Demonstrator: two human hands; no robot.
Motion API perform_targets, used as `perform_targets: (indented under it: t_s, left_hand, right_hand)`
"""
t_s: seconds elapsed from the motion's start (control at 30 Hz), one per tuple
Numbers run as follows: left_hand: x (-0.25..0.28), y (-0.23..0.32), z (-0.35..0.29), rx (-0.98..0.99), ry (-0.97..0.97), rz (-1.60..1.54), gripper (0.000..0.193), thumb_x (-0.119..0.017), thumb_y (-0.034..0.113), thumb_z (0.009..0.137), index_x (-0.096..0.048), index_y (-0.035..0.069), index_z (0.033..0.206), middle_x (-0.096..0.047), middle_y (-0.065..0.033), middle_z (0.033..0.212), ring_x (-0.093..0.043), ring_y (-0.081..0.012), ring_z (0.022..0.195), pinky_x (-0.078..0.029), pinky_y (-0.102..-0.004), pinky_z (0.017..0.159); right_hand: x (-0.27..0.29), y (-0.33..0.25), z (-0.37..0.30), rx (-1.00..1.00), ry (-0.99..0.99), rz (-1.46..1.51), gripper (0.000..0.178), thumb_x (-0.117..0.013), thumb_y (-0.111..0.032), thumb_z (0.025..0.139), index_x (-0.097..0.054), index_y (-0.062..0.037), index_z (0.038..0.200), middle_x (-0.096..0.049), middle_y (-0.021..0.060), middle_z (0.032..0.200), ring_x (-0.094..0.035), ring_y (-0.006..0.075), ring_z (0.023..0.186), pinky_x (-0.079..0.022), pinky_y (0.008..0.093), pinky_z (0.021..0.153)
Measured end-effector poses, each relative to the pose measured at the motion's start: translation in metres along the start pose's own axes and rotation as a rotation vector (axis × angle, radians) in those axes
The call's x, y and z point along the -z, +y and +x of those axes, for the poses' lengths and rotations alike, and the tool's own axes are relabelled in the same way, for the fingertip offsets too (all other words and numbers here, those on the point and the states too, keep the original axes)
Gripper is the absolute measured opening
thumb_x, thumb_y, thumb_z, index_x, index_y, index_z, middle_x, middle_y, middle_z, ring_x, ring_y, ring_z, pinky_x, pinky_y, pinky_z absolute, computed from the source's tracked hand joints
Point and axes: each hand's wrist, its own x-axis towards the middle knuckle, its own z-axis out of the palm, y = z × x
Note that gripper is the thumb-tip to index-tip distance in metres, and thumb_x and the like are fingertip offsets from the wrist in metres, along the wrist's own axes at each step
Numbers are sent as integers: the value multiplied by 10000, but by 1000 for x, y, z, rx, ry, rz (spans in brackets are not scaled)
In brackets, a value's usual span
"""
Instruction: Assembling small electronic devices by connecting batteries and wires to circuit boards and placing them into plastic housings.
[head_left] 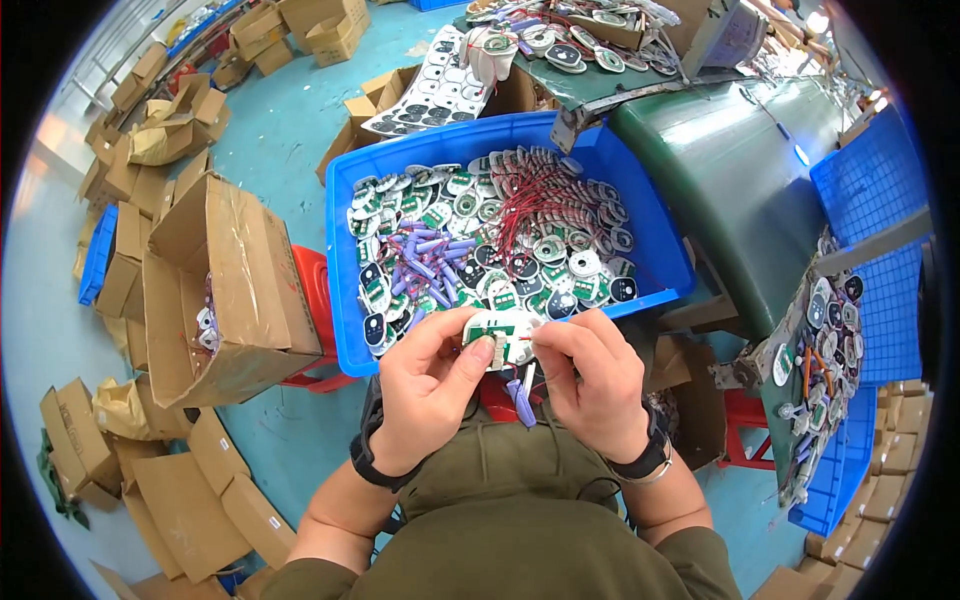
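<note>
My left hand (430, 390) grips a rounded white plastic part with a green circuit board (482, 330) on it, thumb on top. The fingers of my right hand (595, 365) are pinched together at the part's right edge, where a short red wire (524, 339) runs to the fingertips. From the part a purple cylindrical battery (521, 402) hangs on its leads, just above my lap. Both hands are in front of the near rim of a blue bin (655, 297). Similar white parts (466, 204), loose purple batteries (425, 262) and bunched red wires (520, 205) fill it.
An open cardboard box (245, 270) stands at the left, by a red stool (312, 295). A green-topped table (720, 150) with a metal edge is at the right. More parts lie on another surface (815, 375) at far right. Flattened cardboard (190, 500) covers floor at lower left.
</note>
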Motion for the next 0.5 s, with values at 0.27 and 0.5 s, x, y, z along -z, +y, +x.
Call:
perform_targets:
  t_s: [0.27, 0.5]
  left_hand:
    - [-2, 5, -5, -58, -18, 94, 223, -562, 0, 819, -528, -79, 1024, -548, -75, 877, -547, -98, 756, -454, -205, 639]
    - [-2, 5, -5, -202, -56, 269, 219, -561, -22, 806, -534, -78, 1016, -549, -85, 877, -552, -103, 715, -456, -200, 595]
  right_hand:
    - [1, 0, -2, 101, 25, -102, 232, -602, 53, 644, -572, -23, 861, -495, 62, 675, -511, 205, 534, -413, 293, 448]
    - [-1, -3, 0, 121, 48, -68, 241, -602, 49, 613, -564, -11, 844, -520, 73, 701, -524, 211, 563, -423, 296, 480]
